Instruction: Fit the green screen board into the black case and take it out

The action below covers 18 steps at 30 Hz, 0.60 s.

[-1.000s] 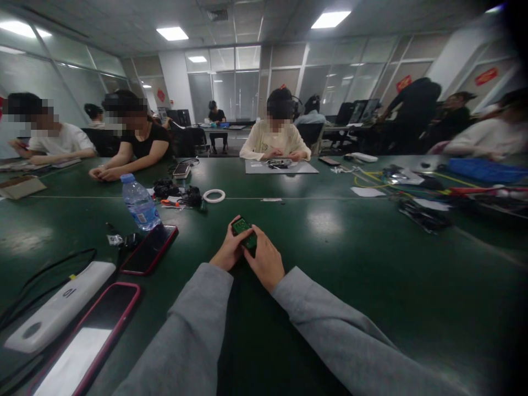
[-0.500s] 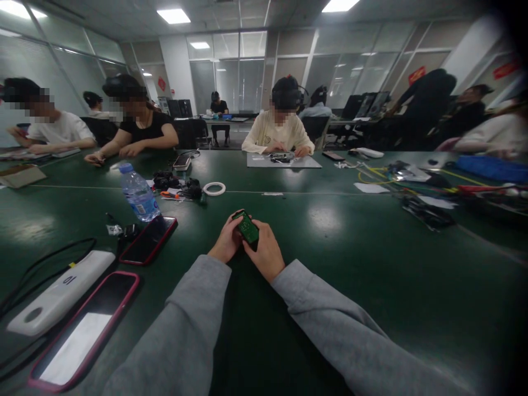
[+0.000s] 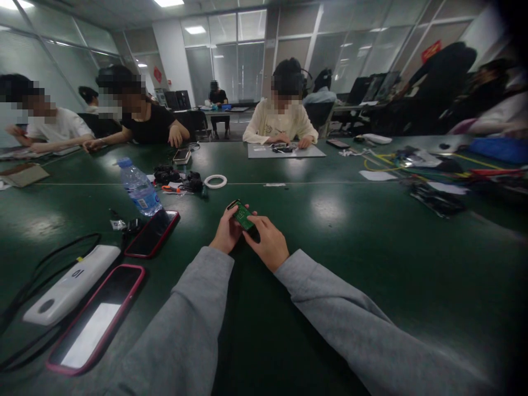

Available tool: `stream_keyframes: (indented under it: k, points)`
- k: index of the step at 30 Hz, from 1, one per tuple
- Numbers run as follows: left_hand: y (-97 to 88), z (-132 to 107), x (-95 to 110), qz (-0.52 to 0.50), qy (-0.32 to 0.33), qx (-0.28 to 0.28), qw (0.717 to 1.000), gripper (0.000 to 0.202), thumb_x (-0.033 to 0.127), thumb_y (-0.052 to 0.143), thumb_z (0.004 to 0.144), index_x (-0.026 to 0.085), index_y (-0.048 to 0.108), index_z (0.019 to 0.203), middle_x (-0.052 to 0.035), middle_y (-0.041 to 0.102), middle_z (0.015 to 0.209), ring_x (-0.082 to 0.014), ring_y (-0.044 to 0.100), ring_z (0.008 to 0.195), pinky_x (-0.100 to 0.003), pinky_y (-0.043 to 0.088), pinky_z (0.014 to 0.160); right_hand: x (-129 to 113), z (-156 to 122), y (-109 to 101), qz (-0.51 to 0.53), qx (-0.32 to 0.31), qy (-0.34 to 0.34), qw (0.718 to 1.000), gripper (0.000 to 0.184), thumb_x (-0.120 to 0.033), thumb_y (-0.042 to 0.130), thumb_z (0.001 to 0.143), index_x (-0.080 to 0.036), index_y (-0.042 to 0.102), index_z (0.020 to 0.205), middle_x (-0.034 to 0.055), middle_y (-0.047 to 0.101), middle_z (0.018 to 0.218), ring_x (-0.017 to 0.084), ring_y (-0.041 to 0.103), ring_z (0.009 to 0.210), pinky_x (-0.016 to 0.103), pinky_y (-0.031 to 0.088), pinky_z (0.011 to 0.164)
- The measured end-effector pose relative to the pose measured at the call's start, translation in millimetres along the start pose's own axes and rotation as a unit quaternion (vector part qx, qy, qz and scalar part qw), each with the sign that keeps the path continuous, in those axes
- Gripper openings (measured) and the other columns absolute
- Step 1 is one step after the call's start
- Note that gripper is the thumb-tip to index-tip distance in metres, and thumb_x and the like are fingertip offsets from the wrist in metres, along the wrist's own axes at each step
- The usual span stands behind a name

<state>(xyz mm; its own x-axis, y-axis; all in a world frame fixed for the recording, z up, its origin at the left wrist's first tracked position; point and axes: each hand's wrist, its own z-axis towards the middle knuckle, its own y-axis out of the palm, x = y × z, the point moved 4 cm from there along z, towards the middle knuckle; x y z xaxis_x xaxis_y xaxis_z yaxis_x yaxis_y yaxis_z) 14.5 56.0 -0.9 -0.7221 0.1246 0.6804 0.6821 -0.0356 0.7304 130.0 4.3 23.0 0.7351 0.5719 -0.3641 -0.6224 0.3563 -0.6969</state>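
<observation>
A small green circuit board (image 3: 243,216) is held up over the table, tilted, between my two hands. My left hand (image 3: 226,231) grips its left side, with the thumb lying on the board's face near a dark edge part. From the right, my right hand (image 3: 270,240) pinches the lower right corner, thumb below and index finger on top. Part of the board's lower end and its underside are hidden by my fingers.
On the green table (image 3: 330,286), to my left, are two red-cased phones (image 3: 152,235), a white device (image 3: 74,286) with black cables and a water bottle (image 3: 140,187). Farther off lie a white ring (image 3: 215,181) and black cables (image 3: 177,179). A co-worker (image 3: 282,118) sits opposite.
The board has turned a little in my hands, and its dark upper-left edge shows more. My right fingers have shifted over its lower corner. The whole view has tilted slightly.
</observation>
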Motion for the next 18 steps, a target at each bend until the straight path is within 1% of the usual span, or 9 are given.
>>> stream_keyframes:
  k: [6,11,14,18]
  points:
    - [-0.6,-0.1,-0.4,0.000,0.003,-0.001,1.000,0.042,0.030,0.065,0.073,0.021,0.051,0.112,-0.0065,0.065,0.105,-0.0234,0.065,0.092,-0.041,0.049,0.084,2.8,-1.8,2.3,-0.011,0.008,-0.014,1.000,0.036,-0.028,0.056,0.085,-0.018,0.050,0.119,0.0086,0.055,0.113,0.021,0.057,0.100,0.033,0.051,0.084]
    - [0.1,-1.1,0.7,0.007,-0.001,0.000,1.000,0.044,0.030,0.064,0.074,0.022,0.050,0.115,-0.0059,0.065,0.105,-0.0223,0.065,0.091,-0.039,0.050,0.082,4.4,-2.3,2.3,-0.004,0.015,-0.016,1.000,0.035,-0.029,0.056,0.086,-0.017,0.051,0.118,0.0085,0.056,0.113,0.021,0.058,0.101,0.033,0.052,0.083]
    - [2.3,-2.1,2.1,0.011,0.006,-0.004,1.000,0.045,0.032,0.064,0.075,0.024,0.050,0.116,-0.0050,0.064,0.105,-0.0200,0.064,0.089,-0.036,0.050,0.080,5.0,-1.5,0.2,0.005,0.030,-0.017,0.999,0.034,-0.029,0.056,0.086,-0.018,0.051,0.118,0.0079,0.055,0.115,0.020,0.056,0.105,0.033,0.051,0.086]
    - [6.5,-3.7,-2.4,0.040,-0.021,-0.022,0.999,0.044,0.033,0.068,0.073,0.023,0.050,0.112,-0.0033,0.065,0.101,-0.0144,0.063,0.080,-0.029,0.049,0.073,9.4,0.6,-2.3,0.013,0.049,-0.010,0.999,0.034,-0.031,0.053,0.088,-0.019,0.052,0.119,0.0086,0.054,0.118,0.020,0.053,0.111,0.034,0.048,0.092]
